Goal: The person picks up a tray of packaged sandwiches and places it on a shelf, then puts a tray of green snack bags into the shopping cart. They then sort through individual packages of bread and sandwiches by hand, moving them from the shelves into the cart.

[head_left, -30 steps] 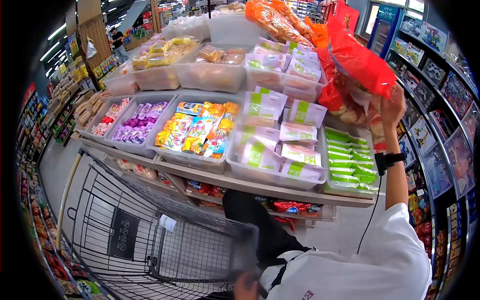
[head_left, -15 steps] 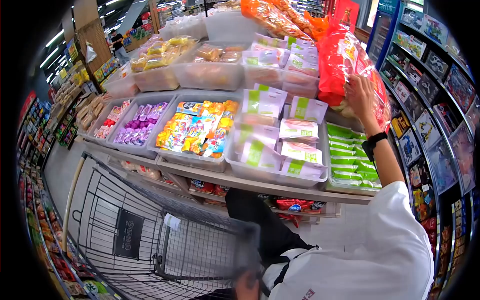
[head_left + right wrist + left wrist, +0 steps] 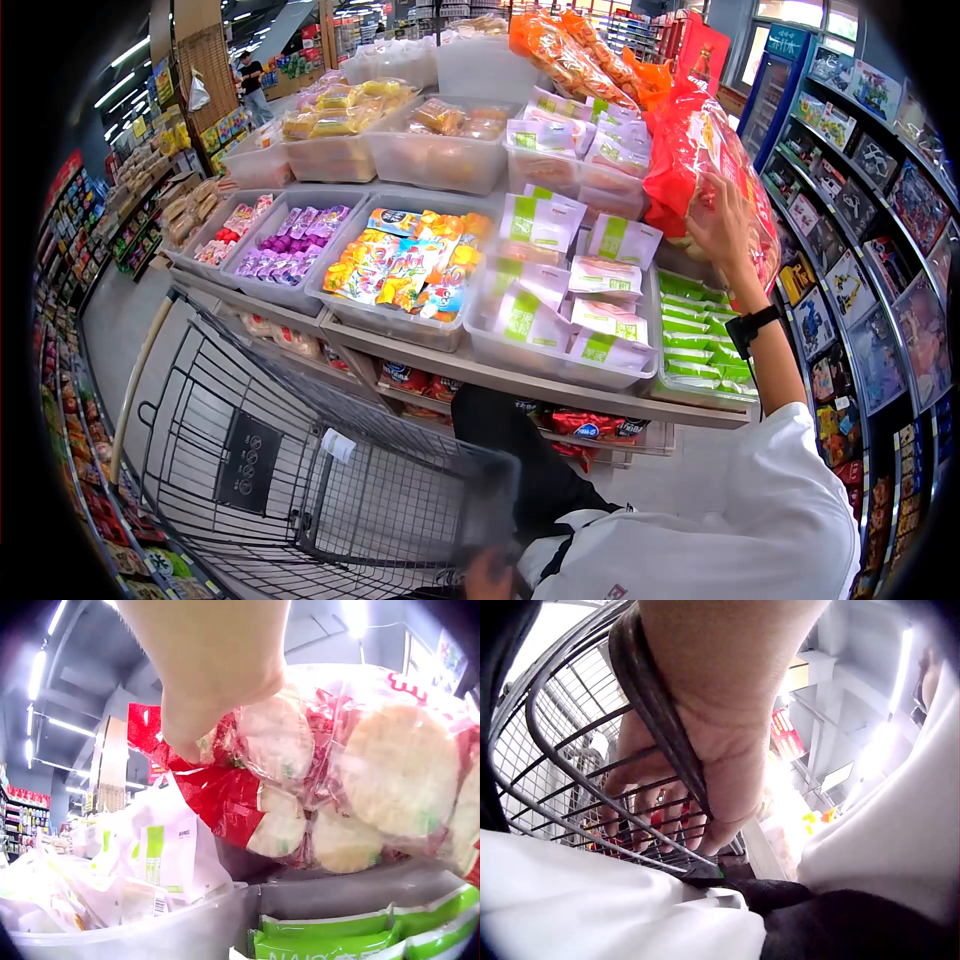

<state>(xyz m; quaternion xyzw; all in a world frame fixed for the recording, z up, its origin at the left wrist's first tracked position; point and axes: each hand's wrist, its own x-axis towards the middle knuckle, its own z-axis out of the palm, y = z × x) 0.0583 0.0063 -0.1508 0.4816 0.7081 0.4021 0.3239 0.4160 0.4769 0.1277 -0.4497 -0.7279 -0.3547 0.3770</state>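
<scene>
In the head view, my right hand (image 3: 716, 228) rests on a big red and clear bag of round crackers (image 3: 690, 140), with its fingers spread loosely against the wrapper. The bag sits at the display's right end, behind small green packets (image 3: 692, 335). From the right wrist, pale round crackers (image 3: 397, 769) show through the plastic, and my fingers are mostly hidden. Low in the head view, my left hand (image 3: 490, 575) is at the near end of the shopping cart (image 3: 240, 430). The left wrist view shows its relaxed fingers (image 3: 671, 825) behind the cart's wires.
Plastic bins hold white and green packets (image 3: 535, 315), colourful snack bags (image 3: 400, 260) and purple sweets (image 3: 290, 240). Orange bags (image 3: 575, 55) lie farther back. Shelves of boxed toys (image 3: 910, 215) line the right side, and a person (image 3: 253, 85) stands in the far left aisle.
The red bag has come down from a raised, tilted position to rest on the display. My right hand has shifted left from its top corner onto its front. The left hand stays by the cart.
</scene>
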